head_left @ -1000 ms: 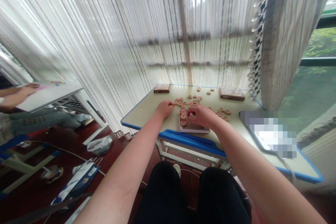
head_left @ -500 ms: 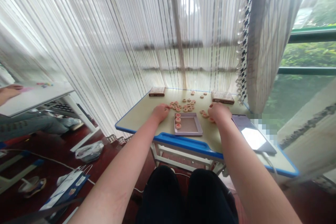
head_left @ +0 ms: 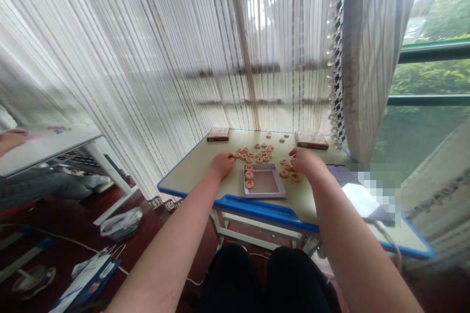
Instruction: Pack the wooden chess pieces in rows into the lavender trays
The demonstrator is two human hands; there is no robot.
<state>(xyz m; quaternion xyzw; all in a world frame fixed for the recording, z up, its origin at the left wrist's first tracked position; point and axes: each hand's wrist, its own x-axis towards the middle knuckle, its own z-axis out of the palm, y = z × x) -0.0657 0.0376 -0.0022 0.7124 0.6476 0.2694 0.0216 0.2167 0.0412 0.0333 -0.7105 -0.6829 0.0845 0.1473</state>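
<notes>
Round wooden pieces point(head_left: 259, 160) with red or dark characters lie scattered on the table. A shallow square tray point(head_left: 265, 195) near the front edge has three red-marked pieces point(head_left: 249, 175) stacked in a column along its left side. My left hand point(head_left: 223, 163) rests left of the tray, fingers closed beside the leftmost loose pieces; what they hold, if anything, is too small to tell. Right of the tray, my right hand point(head_left: 305, 160) is over the table with its fingers bent together, just above and beside a few pieces point(head_left: 295, 177). Its fingertips are partly hidden.
Two flat brown boxes, one at the back left point(head_left: 218, 134) and one at the back right point(head_left: 312, 140), stand on the table point(head_left: 194, 171). A tablet point(head_left: 362, 195) with a cable lies at right. At far left another person's hand point(head_left: 12, 140) rests on a white table.
My right hand has lifted slightly away from the pieces at the right, uncovering more of them. My left hand has stayed about where it was. The view has shifted slightly.
</notes>
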